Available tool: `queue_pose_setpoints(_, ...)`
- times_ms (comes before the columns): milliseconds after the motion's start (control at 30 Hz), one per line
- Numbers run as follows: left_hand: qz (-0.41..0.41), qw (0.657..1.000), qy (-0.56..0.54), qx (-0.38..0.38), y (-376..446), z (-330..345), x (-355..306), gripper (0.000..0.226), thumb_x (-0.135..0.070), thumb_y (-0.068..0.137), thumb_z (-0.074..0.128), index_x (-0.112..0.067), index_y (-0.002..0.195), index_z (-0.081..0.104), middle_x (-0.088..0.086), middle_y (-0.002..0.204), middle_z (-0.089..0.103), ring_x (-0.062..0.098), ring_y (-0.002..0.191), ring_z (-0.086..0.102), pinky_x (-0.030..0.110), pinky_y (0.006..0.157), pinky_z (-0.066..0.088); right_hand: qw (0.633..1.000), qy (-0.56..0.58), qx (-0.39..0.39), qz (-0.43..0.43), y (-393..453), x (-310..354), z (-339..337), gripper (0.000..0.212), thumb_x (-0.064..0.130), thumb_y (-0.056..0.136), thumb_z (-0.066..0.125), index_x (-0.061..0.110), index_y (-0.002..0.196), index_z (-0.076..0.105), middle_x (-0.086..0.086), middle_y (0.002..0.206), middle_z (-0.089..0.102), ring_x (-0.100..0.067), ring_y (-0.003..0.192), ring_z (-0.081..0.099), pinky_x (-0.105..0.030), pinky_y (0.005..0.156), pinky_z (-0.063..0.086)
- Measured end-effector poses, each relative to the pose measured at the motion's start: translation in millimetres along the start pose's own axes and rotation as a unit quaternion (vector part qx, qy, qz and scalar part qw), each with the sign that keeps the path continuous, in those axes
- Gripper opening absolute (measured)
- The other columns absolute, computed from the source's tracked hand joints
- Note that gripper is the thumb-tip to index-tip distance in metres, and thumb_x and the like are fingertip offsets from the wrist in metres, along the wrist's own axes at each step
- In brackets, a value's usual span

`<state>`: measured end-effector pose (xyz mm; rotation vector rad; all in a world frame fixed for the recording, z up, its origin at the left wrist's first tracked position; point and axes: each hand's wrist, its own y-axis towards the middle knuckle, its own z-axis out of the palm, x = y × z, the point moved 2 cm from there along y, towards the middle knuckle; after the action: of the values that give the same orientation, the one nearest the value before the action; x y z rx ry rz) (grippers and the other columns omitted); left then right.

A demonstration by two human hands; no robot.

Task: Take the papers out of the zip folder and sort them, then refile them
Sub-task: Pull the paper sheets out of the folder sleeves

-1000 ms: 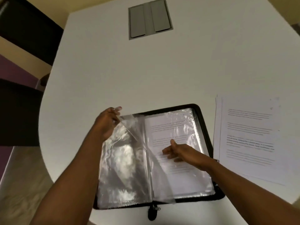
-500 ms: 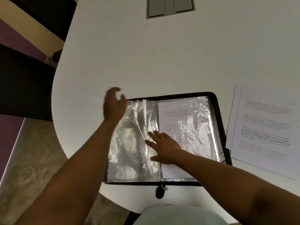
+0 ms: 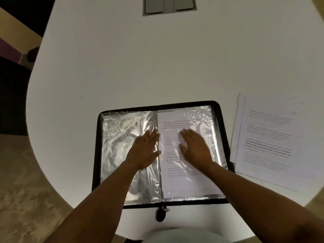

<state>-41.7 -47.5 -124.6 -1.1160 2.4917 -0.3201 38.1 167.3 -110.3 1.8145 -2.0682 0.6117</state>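
The black zip folder (image 3: pixel 221 123) lies open on the white table near its front edge, showing clear plastic sleeves. The left sleeve (image 3: pixel 119 137) looks empty and crinkled. The right sleeve holds a printed paper (image 3: pixel 185 183). My left hand (image 3: pixel 144 149) lies flat with straight fingers on the left sleeve beside the spine. My right hand (image 3: pixel 195 148) lies flat on the sleeved paper, slightly blurred. A stack of loose printed papers (image 3: pixel 266 144) sits on the table right of the folder.
A grey hatch panel (image 3: pixel 169 5) is set into the white table (image 3: pixel 140 58) at the far edge. The folder's zip pull (image 3: pixel 160 213) hangs toward me. Dark furniture and floor show past the table's left edge.
My left hand let go of the lifted sleeve and came down flat on the left page. My right hand shifted right onto the sleeved paper. The sleeves now lie flat.
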Motion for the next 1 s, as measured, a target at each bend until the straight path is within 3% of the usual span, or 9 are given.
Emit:
queue_pose_setpoints(133,-0.057,0.997,-0.036,-0.045,14.4,-5.7,-11.4,0.079,-0.063,0.089,0.016,-0.019,0.154,0.011,0.0,0.161,0.003,0.02,0.149,0.001,0.042,0.12,0.008,0.989,-0.091,0.046,0.108,19.7,-53.2,-29.7,0.076,0.05,0.097,0.045,0.017,0.156,0.009,-0.007,0.163,0.005,-0.025,0.15,0.002,-0.04,0.122,0.009)
queue_pose_setpoints(300,-0.049,0.995,-0.061,-0.055,45.8,-18.2,-31.3,0.072,-0.051,0.096,0.033,-0.017,0.154,0.006,0.004,0.162,0.0,0.02,0.149,-0.002,0.038,0.121,-0.001,0.984,-0.127,0.088,0.086,44.9,-74.0,-45.1,0.082,0.057,0.097,0.037,0.021,0.155,-0.008,-0.004,0.163,-0.007,-0.02,0.15,-0.011,-0.037,0.122,0.0)
queue_pose_setpoints(367,-0.043,0.995,-0.066,-0.053,56.9,-22.4,-36.2,0.071,-0.044,0.098,0.041,-0.017,0.154,0.006,0.004,0.162,-0.001,0.019,0.149,-0.002,0.038,0.12,-0.002,0.984,-0.137,0.089,0.071,49.1,-73.8,-44.4,0.08,0.056,0.098,0.038,0.019,0.156,-0.003,-0.004,0.163,0.0,-0.02,0.15,-0.006,-0.035,0.121,-0.001)
queue_pose_setpoints(467,-0.042,0.995,-0.065,-0.059,69.3,-28.2,-41.9,0.073,-0.039,0.096,0.047,-0.017,0.154,0.008,0.006,0.162,0.001,0.021,0.149,0.001,0.037,0.119,-0.002,0.993,-0.109,0.022,0.034,48.5,-68.4,-45.1,0.07,0.044,0.096,0.054,0.015,0.152,0.026,-0.012,0.156,0.03,-0.027,0.147,0.02,-0.04,0.121,0.013)
queue_pose_setpoints(600,-0.036,0.994,-0.079,-0.07,82.4,-33.8,-46.6,0.079,-0.034,0.092,0.056,-0.017,0.154,0.01,0.007,0.162,0.007,0.022,0.148,0.008,0.04,0.121,0.006,0.981,-0.167,-0.059,-0.081,48.9,-54.0,-41.2,0.055,0.019,0.084,0.072,0.011,0.135,0.054,-0.012,0.114,0.068,-0.031,0.113,0.058,-0.045,0.103,0.041)
queue_pose_setpoints(700,-0.014,0.992,-0.08,-0.098,91.8,-40.0,-50.0,0.078,-0.027,0.088,0.063,-0.016,0.152,0.021,0.009,0.158,0.022,0.025,0.146,0.019,0.042,0.119,0.016,0.972,-0.189,-0.058,-0.126,54.8,-44.2,-39.6,0.05,0.013,0.079,0.071,0.012,0.128,0.06,-0.006,0.095,0.066,-0.025,0.092,0.058,-0.039,0.091,0.047)
queue_pose_setpoints(767,-0.003,0.989,-0.075,-0.131,96.8,-42.8,-49.8,0.066,-0.02,0.083,0.067,-0.014,0.144,0.04,0.011,0.146,0.042,0.029,0.136,0.037,0.042,0.114,0.025,0.964,-0.185,-0.057,-0.182,57.5,-35.4,-44.1,0.031,0.009,0.076,0.068,0.011,0.107,0.07,-0.004,0.085,0.061,-0.023,0.082,0.054,-0.037,0.082,0.046)
queue_pose_setpoints(867,-0.008,0.976,-0.088,-0.197,99.3,-46.7,-49.1,0.026,-0.014,0.078,0.07,-0.012,0.104,0.067,0.012,0.125,0.059,0.03,0.118,0.052,0.042,0.101,0.039,0.952,-0.169,0.014,-0.255,59.4,-22.2,-55.5,0.006,0.015,0.072,0.061,0.012,0.076,0.064,-0.002,0.076,0.054,-0.018,0.072,0.045,-0.033,0.079,0.043)
queue_pose_setpoints(1000,0.01,0.97,-0.104,-0.219,95.3,-54.0,-53.0,0.006,-0.012,0.074,0.065,-0.013,0.079,0.061,0.003,0.09,0.062,0.023,0.087,0.057,0.039,0.074,0.048,0.957,-0.16,0.105,-0.217,77.1,-17.6,-68.1,0.025,0.033,0.086,0.042,0.016,0.082,0.06,0.0,0.077,0.058,-0.015,0.068,0.048,-0.033,0.082,0.046)
